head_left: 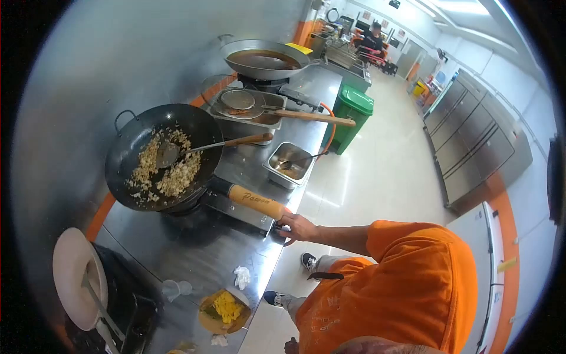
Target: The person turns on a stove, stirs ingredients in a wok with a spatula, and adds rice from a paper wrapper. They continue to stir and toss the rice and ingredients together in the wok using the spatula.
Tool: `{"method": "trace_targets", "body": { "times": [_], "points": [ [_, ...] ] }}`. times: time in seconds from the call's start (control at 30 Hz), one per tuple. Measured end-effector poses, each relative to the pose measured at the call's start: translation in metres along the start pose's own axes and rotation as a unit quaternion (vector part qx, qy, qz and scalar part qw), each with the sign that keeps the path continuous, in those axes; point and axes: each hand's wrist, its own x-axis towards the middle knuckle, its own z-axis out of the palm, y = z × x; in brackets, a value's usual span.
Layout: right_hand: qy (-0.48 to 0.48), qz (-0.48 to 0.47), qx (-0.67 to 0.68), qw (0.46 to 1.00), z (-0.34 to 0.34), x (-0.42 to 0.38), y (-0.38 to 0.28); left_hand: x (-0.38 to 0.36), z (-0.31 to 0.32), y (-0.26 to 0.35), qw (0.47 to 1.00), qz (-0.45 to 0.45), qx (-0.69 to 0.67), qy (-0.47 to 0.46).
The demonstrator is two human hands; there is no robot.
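My right hand [298,227] is at the front of the gas stove [239,212], just below the end of the wooden wok handle [256,202]. Its fingers are curled, and what they grip is hidden. The black wok [127,177] sits on the burner with browned, crumbly minced food [180,177] inside. A ladle [203,146] with a wooden handle rests in this food and leans over the rim. At the bottom edge, a small dark shape [292,346] may be my left hand; its fingers cannot be made out.
Beyond lie a strainer [239,100] over a metal tray, a large wok [259,71] of brown liquid, and a small steel container [289,165]. Nearer are a plate of yellow food [227,307] and a pale bowl [73,277]. A green bin [354,112] stands beyond the counter.
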Motion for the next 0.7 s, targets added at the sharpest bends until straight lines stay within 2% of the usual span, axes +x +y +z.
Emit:
{"method": "trace_targets", "body": {
  "times": [0.2, 0.3, 0.37, 0.4, 0.43, 0.47, 0.5, 0.53, 0.57, 0.63, 0.67, 0.7],
  "points": [
    [-0.011, -0.011, 0.023, 1.0, -0.003, 0.002, -0.001, 0.008, -0.032, 0.002, 0.999, 0.016, 0.016, -0.04],
    [-0.008, 0.003, 0.03, 1.0, -0.002, 0.002, 0.004, 0.005, -0.05, -0.001, 0.996, 0.055, 0.043, -0.047],
    [-0.058, 0.112, 0.15, 0.981, 0.004, -0.003, 0.014, 0.003, -0.057, -0.005, 0.982, 0.147, 0.114, -0.033],
    [-0.067, 0.265, 0.393, 0.878, 0.013, 0.002, 0.02, -0.014, -0.079, 0.011, 0.974, 0.192, 0.117, 0.033],
    [-0.099, 0.188, 0.286, 0.934, -0.013, 0.006, -0.014, -0.01, -0.08, 0.013, 0.968, 0.203, 0.142, 0.033],
    [-0.037, 0.133, 0.217, 0.966, 0.0, 0.003, -0.003, -0.009, -0.081, 0.017, 0.991, 0.024, -0.116, -0.066],
    [-0.03, 0.107, 0.219, 0.969, 0.008, 0.003, 0.007, -0.009, -0.102, 0.036, 0.906, -0.14, -0.372, -0.144],
    [0.015, 0.049, 0.101, 0.994, -0.001, 0.004, -0.004, -0.013, -0.098, 0.028, 0.943, -0.011, -0.319, -0.1],
    [0.046, 0.023, 0.054, 0.997, 0.0, 0.005, -0.006, -0.009, -0.097, 0.025, 0.958, 0.126, -0.25, -0.057],
    [0.055, -0.008, 0.053, 0.997, -0.01, 0.007, -0.014, -0.04, -0.188, 0.08, 0.976, 0.188, -0.048, -0.098],
    [0.053, -0.014, 0.058, 0.997, -0.018, 0.005, -0.017, -0.057, -0.24, 0.112, 0.967, 0.226, 0.048, -0.111],
    [0.072, -0.004, 0.063, 0.995, -0.028, 0.001, -0.02, -0.07, -0.284, 0.136, 0.968, 0.221, 0.049, -0.107]
  ]
}}
